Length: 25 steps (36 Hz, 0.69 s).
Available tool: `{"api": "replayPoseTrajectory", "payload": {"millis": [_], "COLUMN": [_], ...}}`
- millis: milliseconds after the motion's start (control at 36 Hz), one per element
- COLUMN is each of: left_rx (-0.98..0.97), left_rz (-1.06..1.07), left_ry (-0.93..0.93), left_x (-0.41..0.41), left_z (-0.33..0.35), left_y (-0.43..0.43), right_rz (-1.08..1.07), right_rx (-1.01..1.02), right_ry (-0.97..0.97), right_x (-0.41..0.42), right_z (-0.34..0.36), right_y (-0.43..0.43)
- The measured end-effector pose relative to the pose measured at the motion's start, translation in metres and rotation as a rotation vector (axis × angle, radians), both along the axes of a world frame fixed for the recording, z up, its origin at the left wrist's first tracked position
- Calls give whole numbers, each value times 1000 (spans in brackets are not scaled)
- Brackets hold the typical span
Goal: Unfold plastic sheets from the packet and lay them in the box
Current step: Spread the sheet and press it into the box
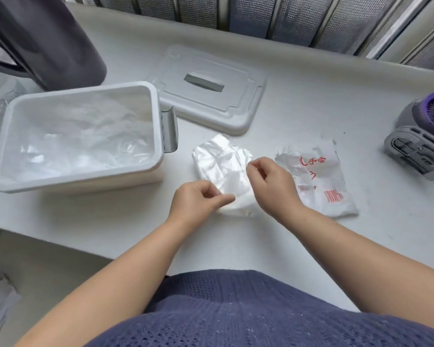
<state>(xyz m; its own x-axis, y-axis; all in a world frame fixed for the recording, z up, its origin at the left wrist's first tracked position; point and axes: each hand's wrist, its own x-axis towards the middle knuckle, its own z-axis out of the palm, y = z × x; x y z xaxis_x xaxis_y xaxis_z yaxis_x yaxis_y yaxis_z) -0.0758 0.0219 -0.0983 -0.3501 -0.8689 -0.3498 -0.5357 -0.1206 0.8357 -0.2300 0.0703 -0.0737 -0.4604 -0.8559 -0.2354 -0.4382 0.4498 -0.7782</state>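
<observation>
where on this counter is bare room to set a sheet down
Bare: the white counter between the flat white lid and the grey-purple device, and the near edge below the white plastic box. Crowded: between box, folded sheet stack and red-printed packet.

Soft even daylight, fisheye edges, slight blur

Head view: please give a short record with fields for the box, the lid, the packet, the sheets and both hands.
box: white, open, at the left on the table
loose sheets: clear, crumpled, already inside the box
lid: off, lying flat behind the box, to its right
folded stack: white sheets on the table, between box and packet
packet: torn open, red print, right of the folded stack
left hand: pinches the folded stack's near edge
right hand: pinches its right edge
</observation>
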Motion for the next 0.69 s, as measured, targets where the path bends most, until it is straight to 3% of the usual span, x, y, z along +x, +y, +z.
{"api": "replayPoseTrajectory", "payload": {"millis": [139,250,333,417,528,611,694], "left_rx": [192,233,197,177,141,85,0], "left_rz": [128,196,184,178,250,346,393], "left_ry": [235,364,408,458,601,721,778], "left_x": [-1,1,3,7,11,16,27], "left_z": [19,36,45,53,70,87,106], "left_y": [-5,-6,-8,-10,-18,-29,-43], "right_rz": [31,268,441,405,519,560,474], "right_rx": [-164,19,172,156,336,526,504], "right_ry": [-159,-195,-11,164,615,704,673], "right_x": [14,20,24,26,20,15,18], "right_z": [13,11,10,11,12,13,22], "right_y": [0,2,2,-1,-8,-10,-17]}}
